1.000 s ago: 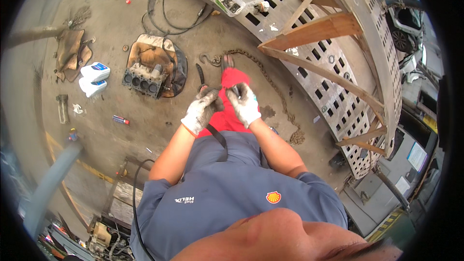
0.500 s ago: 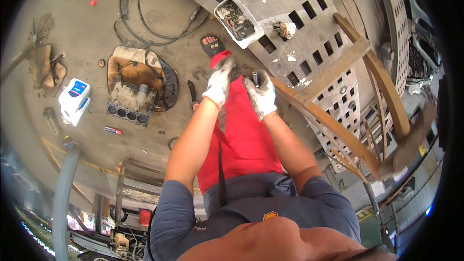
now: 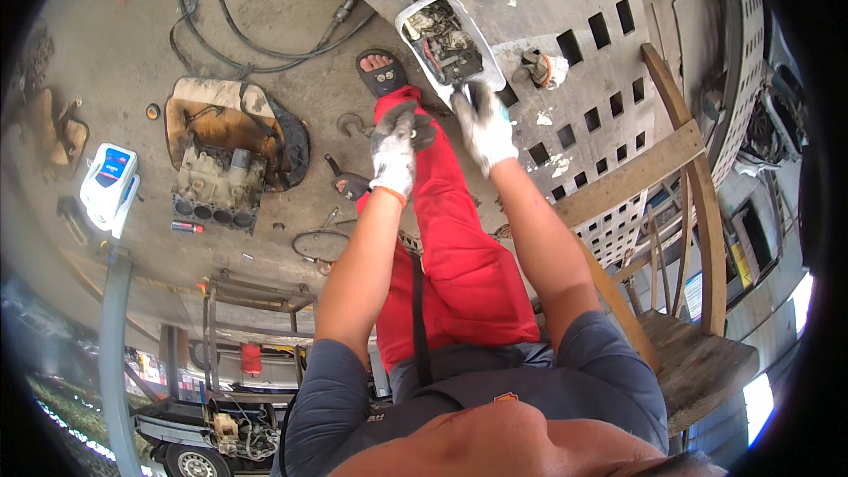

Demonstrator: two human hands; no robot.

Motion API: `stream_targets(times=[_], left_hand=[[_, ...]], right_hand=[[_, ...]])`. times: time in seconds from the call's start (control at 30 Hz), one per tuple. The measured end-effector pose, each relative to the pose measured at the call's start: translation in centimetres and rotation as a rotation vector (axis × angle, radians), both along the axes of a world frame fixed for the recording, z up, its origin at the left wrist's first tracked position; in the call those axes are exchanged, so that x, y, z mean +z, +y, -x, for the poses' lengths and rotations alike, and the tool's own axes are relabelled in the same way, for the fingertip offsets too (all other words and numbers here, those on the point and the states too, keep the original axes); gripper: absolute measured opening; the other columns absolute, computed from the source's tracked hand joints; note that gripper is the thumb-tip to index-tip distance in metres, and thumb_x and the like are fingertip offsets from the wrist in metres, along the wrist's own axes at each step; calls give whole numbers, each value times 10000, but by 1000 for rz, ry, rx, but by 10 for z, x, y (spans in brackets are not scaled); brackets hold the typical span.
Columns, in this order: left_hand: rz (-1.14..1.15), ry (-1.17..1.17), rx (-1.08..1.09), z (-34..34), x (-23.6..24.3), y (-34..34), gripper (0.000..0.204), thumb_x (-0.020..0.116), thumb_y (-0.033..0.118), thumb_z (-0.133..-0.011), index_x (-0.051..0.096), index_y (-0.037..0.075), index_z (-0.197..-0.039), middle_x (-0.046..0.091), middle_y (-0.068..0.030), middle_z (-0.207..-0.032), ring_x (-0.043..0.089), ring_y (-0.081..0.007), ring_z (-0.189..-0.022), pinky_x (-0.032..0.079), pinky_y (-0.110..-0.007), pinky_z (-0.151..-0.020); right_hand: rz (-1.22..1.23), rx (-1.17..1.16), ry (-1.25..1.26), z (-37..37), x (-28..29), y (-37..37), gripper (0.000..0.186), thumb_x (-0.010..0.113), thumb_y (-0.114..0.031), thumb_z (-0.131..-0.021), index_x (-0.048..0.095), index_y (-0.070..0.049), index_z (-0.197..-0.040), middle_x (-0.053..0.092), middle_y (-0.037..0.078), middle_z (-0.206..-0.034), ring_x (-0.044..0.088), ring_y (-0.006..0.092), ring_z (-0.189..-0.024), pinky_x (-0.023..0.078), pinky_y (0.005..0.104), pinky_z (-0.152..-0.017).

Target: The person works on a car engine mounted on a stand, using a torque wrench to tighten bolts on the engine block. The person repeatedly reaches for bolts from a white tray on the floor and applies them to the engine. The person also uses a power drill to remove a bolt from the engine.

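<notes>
A small dark metal part [image 3: 415, 126] sits in your left hand [image 3: 393, 155], held above your raised knee in red trousers [image 3: 450, 238]. The fingers of that gloved hand are curled closed around the part. Your right hand [image 3: 484, 128], also in a soiled white glove, is just beside it, its fingers bent around something dark and thin; what it is cannot be told, as the hand is blurred. The right hand's fingertips reach the near end of a white oval tray [image 3: 415, 13] filled with dark greasy parts, which rests on a grey slotted metal panel [image 3: 583, 79]. Your sandalled foot [image 3: 382, 75] stands on the concrete floor just left of the tray. Further left on the floor lies an engine block [image 3: 216, 190] on a dirty mat, with black cables [image 3: 238, 31] looping above it and a white and blue container [image 3: 110, 185] well apart at the far left. A wooden chair [image 3: 698, 300] stands at your right.
</notes>
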State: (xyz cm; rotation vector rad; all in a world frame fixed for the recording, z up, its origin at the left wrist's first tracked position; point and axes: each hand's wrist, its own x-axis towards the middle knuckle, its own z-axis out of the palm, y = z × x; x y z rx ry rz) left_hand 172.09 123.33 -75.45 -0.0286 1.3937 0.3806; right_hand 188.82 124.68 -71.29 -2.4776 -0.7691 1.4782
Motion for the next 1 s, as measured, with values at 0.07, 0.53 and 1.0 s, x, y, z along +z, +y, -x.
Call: stream_targets(times=[0.07,0.53,1.0], left_hand=[[-4,41,-65,22,-5,-8,321,571,196,-1059,622,31,-1330,702,-89,-931,672,-189,-709,564,-322,-652],[-40,233,-280,103,-24,-62,286,606,191,-1026,691,49,-1259,728,-102,-1074,679,-170,-888,544,-291,-773],[70,-130,37,64,9,-22,403,522,80,-1051,471,10,-1444,644,-212,-1330,721,-316,-1010,605,-396,-893]], right_hand=[[24,111,-152,-5,-33,22,427,617,-345,-990,639,-52,-1300,693,235,-1221,656,397,-1168,504,434,-1019],[76,301,-468,-10,-144,58,457,606,-342,-962,628,-159,-1381,678,229,-1292,654,409,-1178,511,473,-1009],[4,735,-366,-14,-147,63,316,559,-264,-978,687,-212,-1262,701,171,-1251,674,365,-1141,523,461,-986]])
